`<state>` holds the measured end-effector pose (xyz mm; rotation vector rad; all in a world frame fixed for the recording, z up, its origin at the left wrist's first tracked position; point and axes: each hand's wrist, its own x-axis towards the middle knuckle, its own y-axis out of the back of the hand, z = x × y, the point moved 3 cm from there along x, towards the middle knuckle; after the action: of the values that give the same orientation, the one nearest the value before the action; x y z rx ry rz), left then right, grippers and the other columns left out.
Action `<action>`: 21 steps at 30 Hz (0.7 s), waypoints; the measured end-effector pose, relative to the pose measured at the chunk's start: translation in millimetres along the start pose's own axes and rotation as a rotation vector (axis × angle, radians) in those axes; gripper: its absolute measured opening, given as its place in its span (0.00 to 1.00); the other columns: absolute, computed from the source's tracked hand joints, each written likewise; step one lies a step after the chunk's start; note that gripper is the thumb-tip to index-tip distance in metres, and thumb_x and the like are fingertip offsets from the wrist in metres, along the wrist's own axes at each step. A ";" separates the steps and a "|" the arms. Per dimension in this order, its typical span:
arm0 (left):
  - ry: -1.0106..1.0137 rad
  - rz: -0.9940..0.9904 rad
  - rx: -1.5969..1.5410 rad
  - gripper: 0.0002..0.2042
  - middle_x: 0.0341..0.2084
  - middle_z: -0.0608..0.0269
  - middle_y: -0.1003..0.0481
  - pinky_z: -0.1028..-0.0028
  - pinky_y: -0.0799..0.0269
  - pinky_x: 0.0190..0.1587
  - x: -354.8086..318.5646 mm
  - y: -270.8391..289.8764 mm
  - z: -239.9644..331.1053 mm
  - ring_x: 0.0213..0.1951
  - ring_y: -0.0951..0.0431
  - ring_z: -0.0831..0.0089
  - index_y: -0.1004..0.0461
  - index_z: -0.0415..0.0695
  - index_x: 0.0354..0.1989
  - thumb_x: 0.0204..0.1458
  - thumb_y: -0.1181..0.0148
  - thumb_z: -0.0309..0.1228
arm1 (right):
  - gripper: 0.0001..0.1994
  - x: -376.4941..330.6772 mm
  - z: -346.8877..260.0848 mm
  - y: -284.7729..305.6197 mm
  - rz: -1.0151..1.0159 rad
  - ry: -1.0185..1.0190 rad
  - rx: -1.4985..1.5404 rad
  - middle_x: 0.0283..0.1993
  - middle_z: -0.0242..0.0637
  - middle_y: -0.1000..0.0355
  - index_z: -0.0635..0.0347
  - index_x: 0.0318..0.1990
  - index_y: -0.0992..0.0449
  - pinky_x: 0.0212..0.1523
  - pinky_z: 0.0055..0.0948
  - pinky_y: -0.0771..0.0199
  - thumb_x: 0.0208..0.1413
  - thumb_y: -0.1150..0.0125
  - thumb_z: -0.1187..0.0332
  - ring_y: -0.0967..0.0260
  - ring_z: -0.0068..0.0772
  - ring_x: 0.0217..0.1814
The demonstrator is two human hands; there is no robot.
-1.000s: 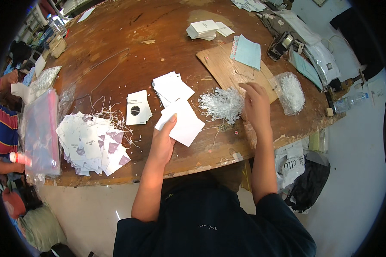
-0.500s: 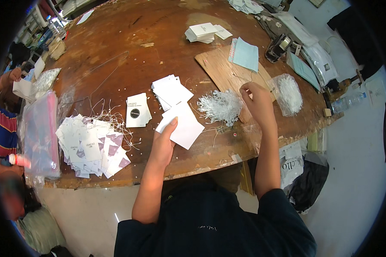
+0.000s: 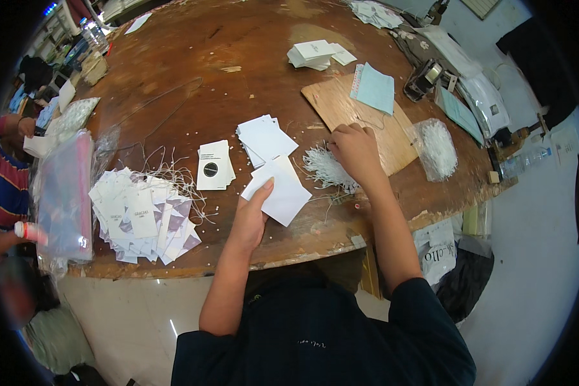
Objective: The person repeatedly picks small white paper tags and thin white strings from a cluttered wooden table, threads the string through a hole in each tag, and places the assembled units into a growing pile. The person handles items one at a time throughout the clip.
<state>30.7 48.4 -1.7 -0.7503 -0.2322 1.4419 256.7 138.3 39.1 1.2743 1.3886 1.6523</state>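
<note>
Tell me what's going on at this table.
A person is working bare-handed at a brown wooden table. Their left hand holds at least one blank white paper card, thumb on top. Their right hand, fingers curled, is at a loose bunch of thin white strings; whether it grips one can't be seen. Over on the left lies a heap of white and purple paper cards, with pale strings trailing around its far edge.

Head-worn fisheye, looking steeply down over wooden table (image 3: 264,87).
</note>
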 end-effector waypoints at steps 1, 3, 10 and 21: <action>0.001 0.018 0.015 0.22 0.56 0.56 0.26 0.68 0.27 0.58 -0.3 0.1 0.0 0.57 0.24 0.69 0.35 0.35 0.64 0.66 0.46 0.33 | 0.06 0.4 0.7 -0.5 0.032 -0.019 0.058 0.39 0.36 0.22 0.58 0.36 0.19 0.45 0.43 0.30 0.54 0.34 0.67 0.25 0.43 0.43; 0.009 0.028 0.018 0.22 0.56 0.56 0.26 0.68 0.27 0.58 -0.5 -0.6 -0.2 0.57 0.24 0.68 0.35 0.35 0.64 0.65 0.45 0.33 | 0.05 -1.1 7.2 2.8 0.073 -0.104 0.159 0.37 0.37 0.22 0.57 0.35 0.19 0.47 0.42 0.31 0.57 0.37 0.68 0.25 0.38 0.42; 0.025 -0.005 0.009 0.22 0.55 0.58 0.25 0.68 0.30 0.58 0.4 -3.6 -1.5 0.55 0.24 0.70 0.33 0.36 0.63 0.64 0.43 0.33 | 0.07 -9.7 39.1 39.5 0.415 -0.373 1.149 0.30 0.33 0.29 0.64 0.41 0.28 0.39 0.27 0.26 0.69 0.48 0.69 0.31 0.23 0.32; 0.063 -0.169 -0.002 0.21 0.53 0.59 0.24 0.67 0.30 0.58 -4.8 -1.6 -7.2 0.54 0.24 0.69 0.31 0.36 0.61 0.63 0.43 0.33 | 0.05 -16.2 -12.1 66.4 0.268 -0.413 1.172 0.26 0.28 0.31 0.62 0.43 0.24 0.28 0.21 0.31 0.67 0.44 0.71 0.34 0.19 0.26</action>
<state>35.4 41.6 -4.8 -0.7581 -0.2427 1.2561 258.7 102.7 98.7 2.3295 2.0158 0.5051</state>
